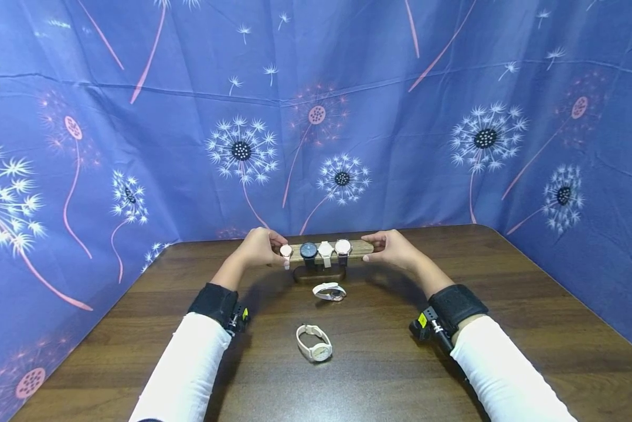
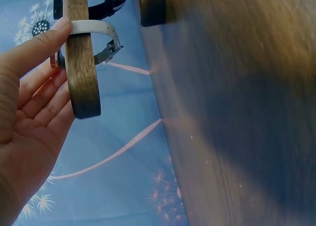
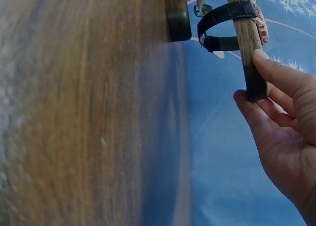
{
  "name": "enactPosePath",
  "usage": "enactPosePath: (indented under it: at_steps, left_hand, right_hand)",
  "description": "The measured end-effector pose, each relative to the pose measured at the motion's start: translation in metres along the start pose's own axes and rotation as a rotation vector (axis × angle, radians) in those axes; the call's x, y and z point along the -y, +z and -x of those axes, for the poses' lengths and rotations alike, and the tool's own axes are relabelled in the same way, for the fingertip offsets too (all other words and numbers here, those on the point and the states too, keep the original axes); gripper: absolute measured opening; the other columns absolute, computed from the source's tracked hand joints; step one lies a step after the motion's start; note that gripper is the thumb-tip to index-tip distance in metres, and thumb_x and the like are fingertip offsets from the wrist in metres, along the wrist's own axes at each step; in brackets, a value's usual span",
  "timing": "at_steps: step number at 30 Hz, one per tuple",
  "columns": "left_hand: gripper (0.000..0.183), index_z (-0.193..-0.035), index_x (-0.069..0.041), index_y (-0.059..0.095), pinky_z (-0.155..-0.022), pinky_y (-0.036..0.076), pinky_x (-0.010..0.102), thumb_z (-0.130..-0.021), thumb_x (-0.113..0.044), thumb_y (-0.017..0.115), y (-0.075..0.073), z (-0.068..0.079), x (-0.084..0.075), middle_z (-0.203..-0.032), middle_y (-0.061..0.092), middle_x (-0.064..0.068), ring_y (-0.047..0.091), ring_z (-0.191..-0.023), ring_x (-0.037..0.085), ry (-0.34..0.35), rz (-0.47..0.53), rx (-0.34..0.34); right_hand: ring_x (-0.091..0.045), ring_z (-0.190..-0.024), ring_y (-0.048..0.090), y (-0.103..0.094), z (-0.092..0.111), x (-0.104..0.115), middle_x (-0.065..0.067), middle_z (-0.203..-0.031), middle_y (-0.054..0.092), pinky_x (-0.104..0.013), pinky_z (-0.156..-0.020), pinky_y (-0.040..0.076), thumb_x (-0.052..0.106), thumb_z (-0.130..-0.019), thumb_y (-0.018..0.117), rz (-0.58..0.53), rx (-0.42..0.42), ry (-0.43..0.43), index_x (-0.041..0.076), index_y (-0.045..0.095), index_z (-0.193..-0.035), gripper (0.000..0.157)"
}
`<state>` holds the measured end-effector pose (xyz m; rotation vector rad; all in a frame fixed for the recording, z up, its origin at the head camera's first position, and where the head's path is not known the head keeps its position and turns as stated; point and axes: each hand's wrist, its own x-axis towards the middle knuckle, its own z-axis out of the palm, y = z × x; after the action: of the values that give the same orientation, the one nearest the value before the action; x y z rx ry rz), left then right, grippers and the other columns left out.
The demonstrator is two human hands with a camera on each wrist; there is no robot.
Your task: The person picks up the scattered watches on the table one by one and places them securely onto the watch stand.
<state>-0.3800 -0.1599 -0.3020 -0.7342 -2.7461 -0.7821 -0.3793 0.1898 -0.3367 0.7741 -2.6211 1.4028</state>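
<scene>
A wooden watch stand's bar [image 1: 360, 249] holds several watches side by side at the table's far edge. My left hand [image 1: 255, 248] grips its left end, thumb against the white strap [image 2: 91, 26] of a small watch [image 1: 286, 251], fingers on the dial side. At the right end, my right hand [image 1: 394, 249] pinches the bar between thumb and fingers. Between the hands hang a black watch [image 1: 308, 251], a white watch [image 1: 325, 250] and a pale-dialed watch [image 1: 343, 247] with a dark strap [image 3: 229, 12]. Below the bar sits the stand's dark base [image 1: 318, 274].
A white-strapped watch [image 1: 325, 286] lies on the brown wooden table [image 1: 379, 375] just in front of the stand. Nearer to me lies a cream watch [image 1: 320, 351] with its strap looped. A blue dandelion-patterned cloth [image 1: 390, 146] hangs behind the table and along its sides.
</scene>
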Motion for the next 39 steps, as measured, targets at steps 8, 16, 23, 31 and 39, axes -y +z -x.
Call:
enactPosePath:
  at_steps: [8, 16, 23, 31, 39]
  left_hand:
    - [0.046, -0.092, -0.012, 0.068, -0.069, 0.050, 0.028, -0.054, -0.030, 0.085, 0.008, -0.006, -0.006, -0.082, 0.067, -0.003, 0.058, -0.073, 0.006, 0.062, -0.028, -0.025]
    - [0.043, -0.091, -0.013, 0.067, -0.069, 0.049, 0.028, -0.054, -0.028, 0.085, 0.008, -0.009, -0.011, -0.078, 0.065, -0.007, 0.057, -0.071, 0.007, 0.051, -0.058, -0.015]
    - [0.045, -0.093, -0.011, 0.068, -0.071, 0.048, 0.026, -0.054, -0.027, 0.084, 0.011, -0.012, -0.012, -0.081, 0.066, -0.005, 0.057, -0.072, 0.006, 0.098, -0.130, -0.019]
    - [0.048, -0.095, -0.009, 0.067, -0.072, 0.048, 0.026, -0.054, -0.028, 0.084, 0.012, -0.012, -0.014, -0.083, 0.066, -0.003, 0.057, -0.074, 0.008, 0.113, -0.157, -0.009]
    - [0.052, -0.100, -0.010, 0.066, -0.072, 0.048, 0.028, -0.055, -0.027, 0.084, 0.010, -0.007, -0.014, -0.085, 0.066, -0.003, 0.057, -0.075, 0.008, 0.096, -0.134, 0.015]
  right_hand:
    - [-0.020, -0.088, 0.061, 0.001, 0.000, 0.002, -0.017, -0.100, 0.065, -0.030, -0.076, 0.051, 0.011, -0.071, 0.075, -0.015, -0.015, 0.004, -0.003, 0.054, -0.121, 0.055]
    - [-0.020, -0.087, 0.061, -0.003, 0.000, 0.007, -0.015, -0.098, 0.065, -0.032, -0.076, 0.051, 0.013, -0.071, 0.075, 0.016, -0.027, 0.005, -0.003, 0.053, -0.121, 0.057]
    - [-0.019, -0.089, 0.061, -0.004, 0.002, 0.006, -0.013, -0.098, 0.065, -0.034, -0.079, 0.050, 0.015, -0.071, 0.076, 0.047, -0.048, 0.019, -0.001, 0.053, -0.122, 0.058]
    - [-0.019, -0.089, 0.061, -0.003, 0.003, 0.003, -0.013, -0.099, 0.065, -0.033, -0.079, 0.050, 0.015, -0.072, 0.075, 0.037, -0.049, 0.015, -0.001, 0.054, -0.122, 0.057]
    - [-0.019, -0.092, 0.060, -0.001, 0.004, 0.007, -0.016, -0.105, 0.063, -0.034, -0.080, 0.050, 0.015, -0.075, 0.072, 0.154, 0.002, -0.044, -0.004, 0.051, -0.124, 0.057]
